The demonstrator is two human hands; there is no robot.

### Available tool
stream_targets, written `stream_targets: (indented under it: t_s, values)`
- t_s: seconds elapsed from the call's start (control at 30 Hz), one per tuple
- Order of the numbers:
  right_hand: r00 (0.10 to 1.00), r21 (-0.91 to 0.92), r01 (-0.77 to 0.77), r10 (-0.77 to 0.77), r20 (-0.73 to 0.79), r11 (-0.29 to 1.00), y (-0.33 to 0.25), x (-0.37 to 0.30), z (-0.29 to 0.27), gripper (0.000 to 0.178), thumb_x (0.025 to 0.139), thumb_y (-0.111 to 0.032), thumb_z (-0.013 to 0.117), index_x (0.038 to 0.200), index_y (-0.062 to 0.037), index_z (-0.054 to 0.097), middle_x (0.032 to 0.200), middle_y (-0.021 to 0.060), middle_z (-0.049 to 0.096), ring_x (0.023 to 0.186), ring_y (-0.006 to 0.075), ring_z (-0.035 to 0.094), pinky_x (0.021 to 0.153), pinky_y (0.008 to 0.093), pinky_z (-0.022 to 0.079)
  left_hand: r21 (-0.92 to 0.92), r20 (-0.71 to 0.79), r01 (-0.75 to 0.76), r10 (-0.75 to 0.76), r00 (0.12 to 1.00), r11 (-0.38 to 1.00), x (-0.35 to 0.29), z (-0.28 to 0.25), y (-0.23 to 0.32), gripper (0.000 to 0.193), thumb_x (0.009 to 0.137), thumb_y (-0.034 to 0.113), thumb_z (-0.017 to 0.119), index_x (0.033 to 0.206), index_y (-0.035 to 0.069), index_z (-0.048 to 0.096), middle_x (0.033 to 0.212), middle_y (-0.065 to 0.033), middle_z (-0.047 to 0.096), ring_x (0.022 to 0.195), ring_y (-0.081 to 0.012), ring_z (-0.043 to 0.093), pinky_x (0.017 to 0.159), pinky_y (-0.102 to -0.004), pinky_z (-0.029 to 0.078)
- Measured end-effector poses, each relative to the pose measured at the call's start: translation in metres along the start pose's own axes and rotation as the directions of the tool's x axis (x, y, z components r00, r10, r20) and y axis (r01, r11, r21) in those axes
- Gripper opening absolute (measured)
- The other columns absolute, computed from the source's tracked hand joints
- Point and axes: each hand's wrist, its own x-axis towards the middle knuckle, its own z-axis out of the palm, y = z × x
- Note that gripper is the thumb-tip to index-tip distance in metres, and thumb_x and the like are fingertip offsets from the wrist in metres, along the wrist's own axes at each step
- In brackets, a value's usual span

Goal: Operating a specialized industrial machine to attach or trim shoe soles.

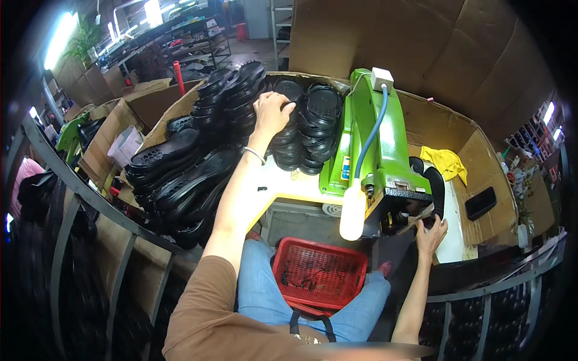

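Note:
Stacks of black shoe soles (322, 105) stand on the worktable, left of a green machine (391, 132). My left hand (274, 111) reaches far forward to one stack, its fingers bent over the edge of a top sole (288, 90) and its thumb beside it. Part of that sole is hidden by the hand. At the machine's right front, my right hand (431, 236) pinches the near end of another black sole (436, 189). This sole lies alongside the machine's dark front head (400, 204), which hides some of it. A pale rounded cylinder (352, 213) hangs at the machine's front.
More black soles (174, 171) are piled at the left. A red plastic basket (320, 265) sits low between my knees. Right of the machine are a yellow cloth (444, 163) and a black phone-like slab (480, 203). Cardboard walls (409, 48) and metal rails (99, 201) surround the place.

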Motion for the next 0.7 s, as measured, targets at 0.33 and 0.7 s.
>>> stream_targets:
  t_s: [0.33, 0.7]
  values:
    - [0.996, 0.330, 0.054, -0.076, 0.053, 0.942, -0.026, -0.089, -0.030, 0.045, 0.075, -0.013, 0.071, 0.115, -0.0010, 0.055, 0.122, 0.0212, 0.046, 0.118, 0.0387, 0.042, 0.102, 0.0459, 0.032, -0.529, -0.371, 0.024, -0.257, 0.892, 0.848, -0.063, -0.155, 0.067, 0.012, 0.088, 0.004, 0.058, 0.079, -0.004, 0.058, 0.072, -0.0039, 0.056, 0.068, -0.0099, 0.050, 0.063, -0.0221, 0.039]
    - [0.608, 0.679, -0.734, -0.433, 0.666, 0.012, -0.125, -0.218, -0.019, 0.104, 0.062, 0.000, 0.082, 0.146, -0.0057, 0.021, 0.146, 0.0132, 0.034, 0.130, 0.0258, 0.039, 0.104, 0.0389, 0.037, -0.685, 0.524, 0.711, -0.569, 0.634, 0.160, -0.231, -0.143, 0.144, 0.013, 0.090, 0.007, 0.059, 0.086, -0.004, 0.065, 0.078, -0.0038, 0.064, 0.069, -0.0111, 0.059, 0.065, -0.0234, 0.046]
